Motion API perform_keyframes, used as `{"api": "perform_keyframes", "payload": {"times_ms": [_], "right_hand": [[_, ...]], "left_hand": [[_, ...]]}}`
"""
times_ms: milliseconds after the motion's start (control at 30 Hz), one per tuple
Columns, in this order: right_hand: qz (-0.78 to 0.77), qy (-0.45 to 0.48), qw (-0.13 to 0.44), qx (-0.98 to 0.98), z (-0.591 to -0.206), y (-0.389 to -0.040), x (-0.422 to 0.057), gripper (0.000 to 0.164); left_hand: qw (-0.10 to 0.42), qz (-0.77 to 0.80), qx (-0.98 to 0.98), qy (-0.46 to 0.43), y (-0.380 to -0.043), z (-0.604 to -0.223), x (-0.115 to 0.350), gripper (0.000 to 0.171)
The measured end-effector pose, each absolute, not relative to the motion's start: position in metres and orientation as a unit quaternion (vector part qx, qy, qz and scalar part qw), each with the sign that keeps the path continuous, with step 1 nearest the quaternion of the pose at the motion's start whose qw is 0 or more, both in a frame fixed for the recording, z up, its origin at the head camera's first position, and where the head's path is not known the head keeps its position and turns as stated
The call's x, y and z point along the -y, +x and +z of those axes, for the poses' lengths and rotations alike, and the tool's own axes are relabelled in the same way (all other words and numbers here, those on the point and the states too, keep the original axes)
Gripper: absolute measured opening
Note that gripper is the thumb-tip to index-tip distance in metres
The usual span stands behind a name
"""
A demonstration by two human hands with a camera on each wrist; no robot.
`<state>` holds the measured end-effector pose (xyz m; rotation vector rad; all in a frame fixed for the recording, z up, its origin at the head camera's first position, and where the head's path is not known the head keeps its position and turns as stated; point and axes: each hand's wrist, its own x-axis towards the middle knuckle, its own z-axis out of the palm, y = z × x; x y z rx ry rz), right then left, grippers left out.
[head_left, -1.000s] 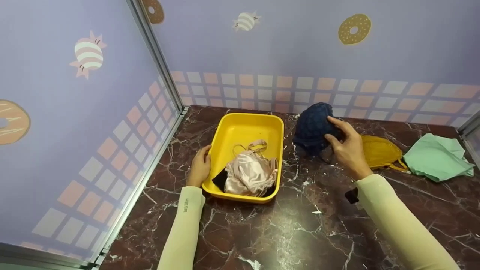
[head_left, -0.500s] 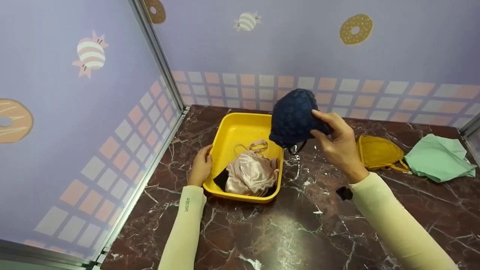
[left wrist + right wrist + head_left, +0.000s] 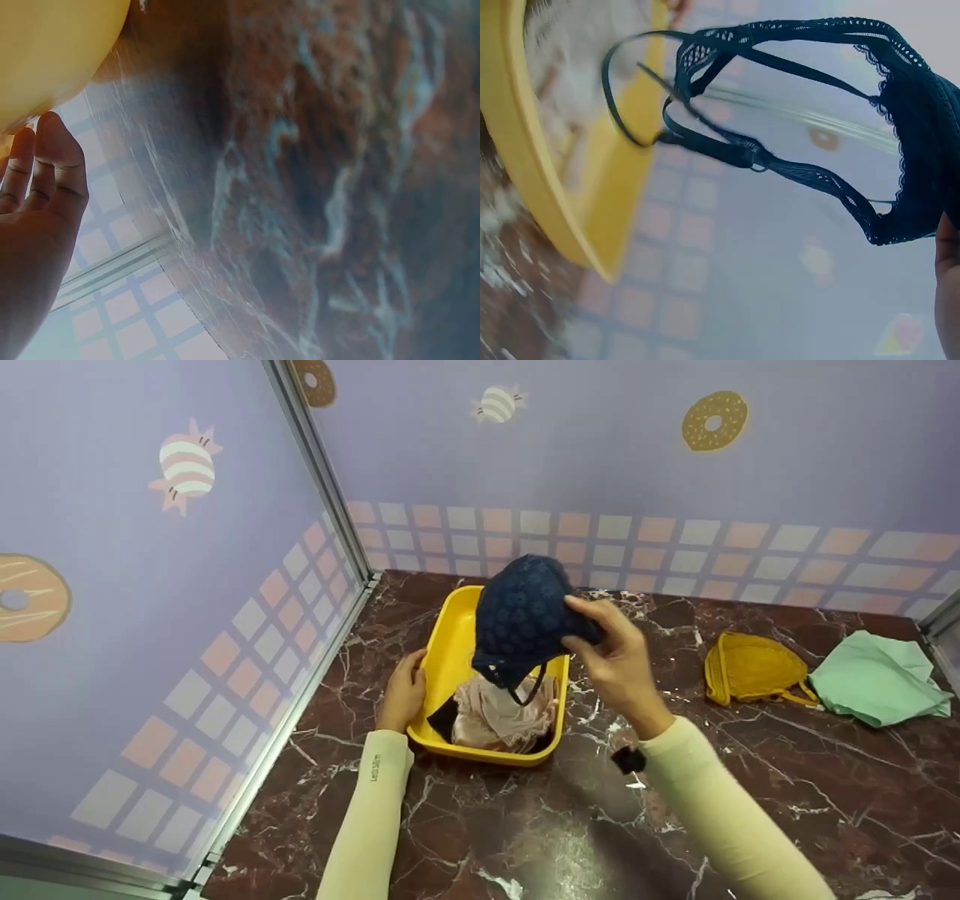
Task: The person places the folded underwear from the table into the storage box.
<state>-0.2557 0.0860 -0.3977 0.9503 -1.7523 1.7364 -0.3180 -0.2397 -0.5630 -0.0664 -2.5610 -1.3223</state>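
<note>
My right hand (image 3: pixel 619 660) pinches a navy lace bra (image 3: pixel 525 611) by one side, between thumb and fingers. It hangs above the yellow tub (image 3: pixel 450 619), its straps (image 3: pixel 705 135) dangling in the right wrist view. Inside the tub lies a pale pink satin bra (image 3: pixel 487 724) with a black piece of fabric (image 3: pixel 442 718) under it. My left hand (image 3: pixel 403 690) rests against the tub's left side. In the left wrist view, the left fingers (image 3: pixel 60 142) touch the tub's outer wall. The navy bra hides part of the tub's far right side.
Toward the right lie a mustard-yellow bra-like garment (image 3: pixel 757 666) and a mint-green cloth (image 3: pixel 877 679) on the dark marbled table (image 3: pixel 525 825). Patterned walls (image 3: pixel 600 450) stand at the back and left, joined by a metal corner strip (image 3: pixel 319 472).
My right hand has carried the navy bra up off the table and leftward, from beside the mustard garment to over the tub. The left hand and tub have stayed put.
</note>
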Motion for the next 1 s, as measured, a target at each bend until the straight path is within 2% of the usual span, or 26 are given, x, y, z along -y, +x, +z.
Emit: {"api": "perform_keyframes", "payload": {"times_ms": [300, 433, 567, 700, 1000], "right_hand": [[0.654, 0.263, 0.166, 0.689, -0.48, -0.301, -0.069, 0.049], [0.615, 0.201, 0.146, 0.748, -0.501, -0.308, -0.064, 0.048], [0.553, 0.125, 0.114, 0.816, -0.513, -0.31, -0.061, 0.046], [0.504, 0.092, 0.084, 0.855, -0.52, -0.309, -0.062, 0.04], [0.48, 0.107, 0.103, 0.865, -0.525, -0.308, -0.069, 0.03]], "left_hand": [[0.124, -0.454, 0.882, -0.018, -0.317, -0.565, 0.24, 0.037], [0.126, -0.453, 0.882, -0.019, -0.319, -0.565, 0.24, 0.037], [0.125, -0.453, 0.883, -0.02, -0.32, -0.565, 0.24, 0.036], [0.126, -0.451, 0.883, -0.022, -0.32, -0.565, 0.239, 0.037], [0.121, -0.454, 0.883, -0.016, -0.32, -0.565, 0.24, 0.038]]}}
